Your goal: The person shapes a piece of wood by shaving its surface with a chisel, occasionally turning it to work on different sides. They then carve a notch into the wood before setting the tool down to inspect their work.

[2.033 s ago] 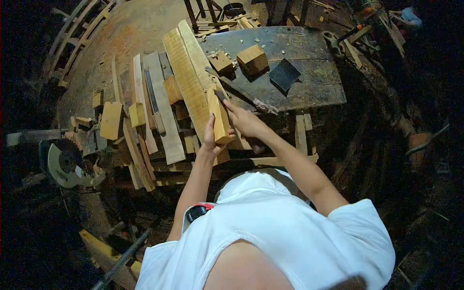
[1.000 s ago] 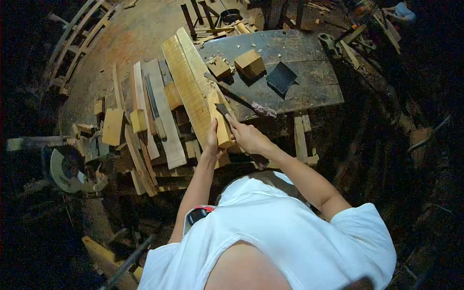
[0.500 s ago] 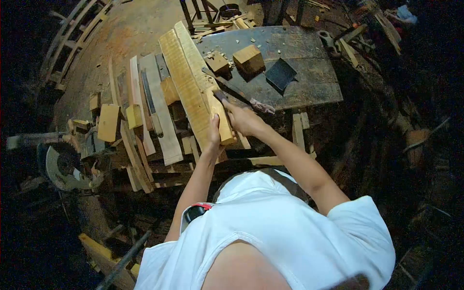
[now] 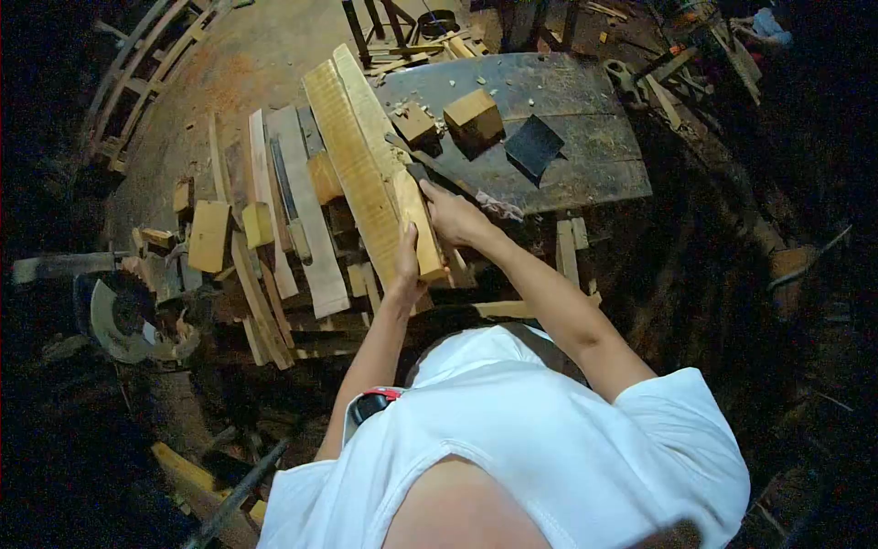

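A pale wooden block (image 4: 420, 218) rests at a slant over the near end of a long light board (image 4: 352, 151). My left hand (image 4: 408, 261) is closed around the block's near left side. My right hand (image 4: 455, 218) grips a small dark flat piece (image 4: 417, 171) at the block's far end; its exact kind is hard to make out. Just beyond that hand lies a long dark bar-like tool (image 4: 437, 165) with a pale wrapped end. Wood shavings are scattered around the far end of the block.
A dark worktable (image 4: 585, 128) bears two wooden cubes, the nearer one (image 4: 473, 119) beside a black square sheet (image 4: 534, 149). Several planks (image 4: 306, 210) and offcuts lie to the left. At far left stands a circular saw (image 4: 123, 316). A slatted wooden frame (image 4: 146, 87) is behind.
My right hand has shifted slightly up and left with the dark piece along the block's far end. My left hand keeps its hold; the whole view has moved slightly.
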Available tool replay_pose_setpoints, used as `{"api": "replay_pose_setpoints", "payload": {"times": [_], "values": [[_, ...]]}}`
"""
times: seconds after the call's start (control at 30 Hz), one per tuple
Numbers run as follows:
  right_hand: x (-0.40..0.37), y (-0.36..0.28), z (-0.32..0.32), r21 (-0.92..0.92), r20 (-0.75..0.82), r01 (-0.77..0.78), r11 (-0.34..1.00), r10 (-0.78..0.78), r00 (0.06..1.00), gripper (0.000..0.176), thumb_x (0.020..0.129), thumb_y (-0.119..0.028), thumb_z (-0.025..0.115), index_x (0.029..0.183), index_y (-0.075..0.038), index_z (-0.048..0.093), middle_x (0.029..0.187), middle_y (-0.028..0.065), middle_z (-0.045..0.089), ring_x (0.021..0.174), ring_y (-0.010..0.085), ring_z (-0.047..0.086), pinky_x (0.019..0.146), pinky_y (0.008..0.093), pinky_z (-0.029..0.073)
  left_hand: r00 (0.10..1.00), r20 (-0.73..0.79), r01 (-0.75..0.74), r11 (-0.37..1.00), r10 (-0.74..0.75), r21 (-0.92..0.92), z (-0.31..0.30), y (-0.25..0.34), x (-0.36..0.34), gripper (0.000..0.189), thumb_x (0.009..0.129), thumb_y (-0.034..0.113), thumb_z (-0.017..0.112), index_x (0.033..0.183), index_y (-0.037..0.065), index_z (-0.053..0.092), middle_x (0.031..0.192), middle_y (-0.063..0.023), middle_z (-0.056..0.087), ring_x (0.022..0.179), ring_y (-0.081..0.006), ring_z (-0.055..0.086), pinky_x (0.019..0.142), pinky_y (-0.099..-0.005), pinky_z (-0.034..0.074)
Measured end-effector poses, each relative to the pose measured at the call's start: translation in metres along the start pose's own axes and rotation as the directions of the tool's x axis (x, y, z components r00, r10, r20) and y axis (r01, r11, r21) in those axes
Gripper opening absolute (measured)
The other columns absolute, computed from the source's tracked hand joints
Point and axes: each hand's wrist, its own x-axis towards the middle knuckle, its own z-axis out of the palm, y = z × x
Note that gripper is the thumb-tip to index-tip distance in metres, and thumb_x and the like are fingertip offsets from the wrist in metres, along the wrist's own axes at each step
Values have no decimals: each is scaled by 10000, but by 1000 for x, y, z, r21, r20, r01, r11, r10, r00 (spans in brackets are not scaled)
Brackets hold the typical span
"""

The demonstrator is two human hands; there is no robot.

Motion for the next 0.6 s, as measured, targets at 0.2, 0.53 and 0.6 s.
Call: {"api": "replay_pose_setpoints", "payload": {"times": [0.2, 0.53, 0.6], "values": [[-68, -33, -31, 73, 231, -145, 987, 125, 965, 526, 949, -244, 365, 1455, -151, 255, 978, 278, 627, 876, 443, 609, 767, 482, 473, 996, 30, -90, 996, 90, -2, 2, 3, -12, 470, 968, 495, 318, 1130, 79, 467, 793, -92, 592, 570, -192, 611, 462, -338, 554], [-58, -45, -44, 53, 219, -180, 982, 164, 962, 517, 948, -284, 361, 1450, -190, 274, 986, 304, 613, 876, 458, 607, 786, 497, 469, 995, 60, -71, 994, 76, -83, -4, 6, -4, 415, 983, 451, 312, 1125, 83, 441, 755, -88, 582, 536, -198, 602, 455, -337, 553], [-59, -33, -32, 25, 200, -146, 989, 138, 970, 506, 958, -289, 345, 1450, -197, 275, 972, 299, 620, 876, 441, 616, 786, 487, 474, 994, 99, -44, 997, 50, -66, -5, 2, -3, 407, 985, 445, 310, 1126, 83, 431, 751, -86, 571, 538, -198, 603, 456, -337, 559]]}}
